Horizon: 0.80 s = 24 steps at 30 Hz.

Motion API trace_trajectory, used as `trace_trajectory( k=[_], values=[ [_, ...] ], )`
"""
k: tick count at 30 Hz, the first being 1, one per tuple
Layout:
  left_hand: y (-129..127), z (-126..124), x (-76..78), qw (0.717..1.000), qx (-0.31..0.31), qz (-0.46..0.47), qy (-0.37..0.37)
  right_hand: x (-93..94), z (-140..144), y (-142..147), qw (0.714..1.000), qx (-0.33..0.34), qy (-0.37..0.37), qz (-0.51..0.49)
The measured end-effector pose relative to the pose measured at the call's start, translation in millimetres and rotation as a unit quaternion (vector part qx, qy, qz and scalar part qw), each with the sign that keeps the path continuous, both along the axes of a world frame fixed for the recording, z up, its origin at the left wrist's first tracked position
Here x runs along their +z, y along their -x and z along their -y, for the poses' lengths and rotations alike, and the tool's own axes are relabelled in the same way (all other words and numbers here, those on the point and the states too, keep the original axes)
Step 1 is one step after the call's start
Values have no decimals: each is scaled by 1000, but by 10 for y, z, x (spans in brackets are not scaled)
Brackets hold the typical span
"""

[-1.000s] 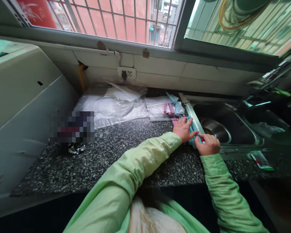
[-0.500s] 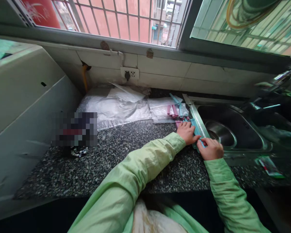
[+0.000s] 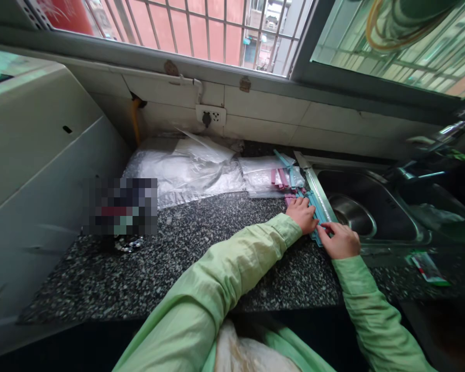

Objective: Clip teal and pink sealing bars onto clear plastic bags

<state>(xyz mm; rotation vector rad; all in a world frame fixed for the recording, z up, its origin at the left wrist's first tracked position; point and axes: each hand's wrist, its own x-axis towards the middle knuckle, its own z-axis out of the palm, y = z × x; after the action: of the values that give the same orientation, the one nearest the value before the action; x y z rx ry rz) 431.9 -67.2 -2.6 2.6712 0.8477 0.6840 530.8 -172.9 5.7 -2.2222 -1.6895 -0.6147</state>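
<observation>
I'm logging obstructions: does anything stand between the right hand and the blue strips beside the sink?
Nothing visible does: the right hand is at the near end of the blue strips. The left hand lies over part of them, close to the right.

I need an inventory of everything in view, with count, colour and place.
Blue strips: several, light blue, by hands
Pink strips: several, pink, at bags' right end
Plastic bags: several, clear, counter's back
Counter: one, speckled black, centre
Sink: one, grey, right
Round bowl: one, silver, in sink
Tap: one, silver, far right
Packet: one, green edges, right counter
Socket: one, white, back wall
Pipe: one, yellow, left back
Barred window: one, grey, top
Casing: one, whitish, left
Pixelated patch: one, dark, left counter
Left hand: one, green sleeve, on blue strips
Right hand: one, green sleeve, at blue strips
</observation>
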Motion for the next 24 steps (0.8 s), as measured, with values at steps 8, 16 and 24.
trace_trajectory(
  k=[8, 16, 24],
  values=[
    [64, -98, 68, 999, -1, 43, 13, 375, -258, -44, 1000, 21, 9, 2],
    [338, -636, 282, 998, 61, 36, 6, 649, -937, 132, 998, -4, 56, -31],
    [414, -1484, 565, 978, 201, -37, 41, 673, -1808, 311, 989, -36, 144, 7]
  ],
)
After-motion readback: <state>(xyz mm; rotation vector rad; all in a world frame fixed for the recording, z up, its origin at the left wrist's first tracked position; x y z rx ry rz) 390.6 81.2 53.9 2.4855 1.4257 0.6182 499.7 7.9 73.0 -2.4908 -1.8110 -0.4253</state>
